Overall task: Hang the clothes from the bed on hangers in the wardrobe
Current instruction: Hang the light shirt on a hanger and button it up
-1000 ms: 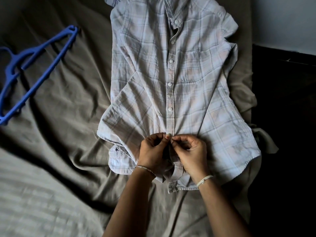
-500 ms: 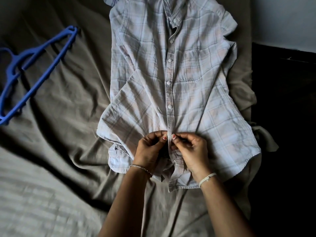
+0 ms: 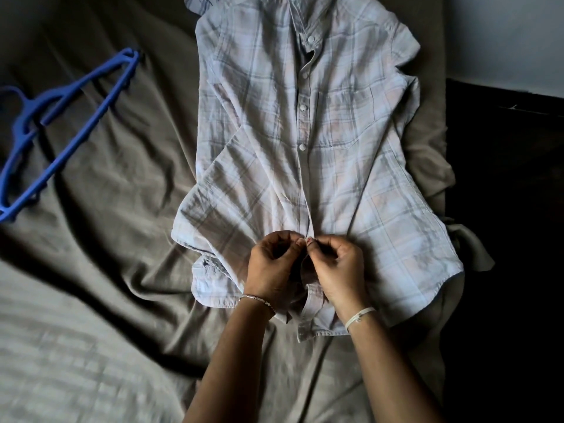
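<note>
Below me, plaid shirt (image 3: 335,154) flat on grey bed (image 3: 106,239), left hand (image 3: 273,267) and right hand (image 3: 340,270) fingers pinching its placket, blue hanger (image 3: 72,136) aside, pale wall (image 3: 503,32)

The shirt (image 3: 335,166) loses its collar past the top edge (the hanger (image 3: 70,116) runs off left).

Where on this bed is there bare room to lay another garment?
The grey sheet lies bare between the blue hanger and the plaid shirt, and below the hanger. Crowded: the shirt fills the right side, where the left hand and right hand pinch its front.
</note>
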Available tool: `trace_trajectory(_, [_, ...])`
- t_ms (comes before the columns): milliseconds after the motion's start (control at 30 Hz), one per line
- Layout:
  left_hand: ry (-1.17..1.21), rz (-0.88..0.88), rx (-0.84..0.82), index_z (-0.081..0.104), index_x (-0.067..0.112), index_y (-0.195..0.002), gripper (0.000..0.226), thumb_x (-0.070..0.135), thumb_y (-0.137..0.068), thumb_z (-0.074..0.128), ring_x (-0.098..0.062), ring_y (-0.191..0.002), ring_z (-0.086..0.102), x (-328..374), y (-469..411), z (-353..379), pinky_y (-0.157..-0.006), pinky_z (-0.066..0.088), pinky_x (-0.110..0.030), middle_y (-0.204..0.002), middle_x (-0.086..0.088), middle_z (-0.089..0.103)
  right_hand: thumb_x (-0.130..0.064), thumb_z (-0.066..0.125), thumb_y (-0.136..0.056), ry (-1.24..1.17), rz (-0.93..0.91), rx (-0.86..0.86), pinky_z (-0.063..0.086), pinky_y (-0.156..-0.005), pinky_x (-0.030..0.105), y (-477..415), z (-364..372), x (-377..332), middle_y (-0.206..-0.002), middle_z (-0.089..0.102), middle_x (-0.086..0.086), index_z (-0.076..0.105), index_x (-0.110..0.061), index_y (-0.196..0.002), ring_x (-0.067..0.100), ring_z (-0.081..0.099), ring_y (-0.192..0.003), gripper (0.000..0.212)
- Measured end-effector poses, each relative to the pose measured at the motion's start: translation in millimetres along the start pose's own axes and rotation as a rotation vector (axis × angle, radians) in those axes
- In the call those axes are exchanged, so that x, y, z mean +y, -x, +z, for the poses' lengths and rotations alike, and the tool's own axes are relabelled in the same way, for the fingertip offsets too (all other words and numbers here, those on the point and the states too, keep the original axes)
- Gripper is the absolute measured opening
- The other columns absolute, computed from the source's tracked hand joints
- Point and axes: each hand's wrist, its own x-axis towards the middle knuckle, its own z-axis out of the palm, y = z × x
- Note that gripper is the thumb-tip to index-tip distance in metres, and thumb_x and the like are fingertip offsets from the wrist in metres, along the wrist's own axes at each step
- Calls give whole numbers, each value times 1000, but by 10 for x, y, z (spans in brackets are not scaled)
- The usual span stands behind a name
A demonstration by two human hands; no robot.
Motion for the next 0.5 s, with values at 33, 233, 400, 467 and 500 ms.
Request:
trace_trajectory(33, [-32, -5, -5, 66, 5, -87, 13, 17, -83, 71, -42, -86, 64, 0, 1, 3, -81, 50, -66, -93, -31, 66, -16, 72, -82, 26, -22, 2, 54, -65, 28, 13, 1, 10, -71, 70, -8, 67, -30, -72, -1, 64, -64, 18])
trace_trajectory(233, [42, -113, -83, 57, -4, -91, 11, 3, -96, 51, -43, -89, 57, 60, 1, 2, -81, 49, -59, -96, -37, 57, -31, 67, -77, 27, -62, 62, 58, -75, 40, 63, 39, 59, -83, 73, -5, 71, -31, -81, 12, 70, -78, 5])
trace_trajectory(400, [115, -163, -144, 55, -5, -92, 12, 2, -97, 46, -40, -91, 58, 123, 12, 4, -67, 56, -50, -102, -38, 54, -14, 75, -77, 11, -90, 123, 59, -70, 36, 97, 57, 5, -78, 73, -7, 70, -32, -81, 9, 69, -70, 19])
trace_trajectory(467, [132, -179, -155, 55, -4, -90, 13, 2, -97, 46, -36, -87, 60, 137, 22, -5, -66, 57, -49, -102, -36, 55, -9, 76, -78, 19, -100, 142, 59, -67, 34, 118, 75, -11, -77, 72, -5, 70, -28, -83, 8, 69, -68, 21])
trace_trajectory(500, [128, -182, -158, 56, -4, -90, 12, 2, -96, 47, -34, -83, 61, 144, 23, -16, -65, 57, -48, -100, -34, 56, -10, 75, -78, 18, -109, 145, 58, -66, 33, 128, 80, -31, -77, 72, -5, 70, -27, -84, 8, 68, -68, 19])
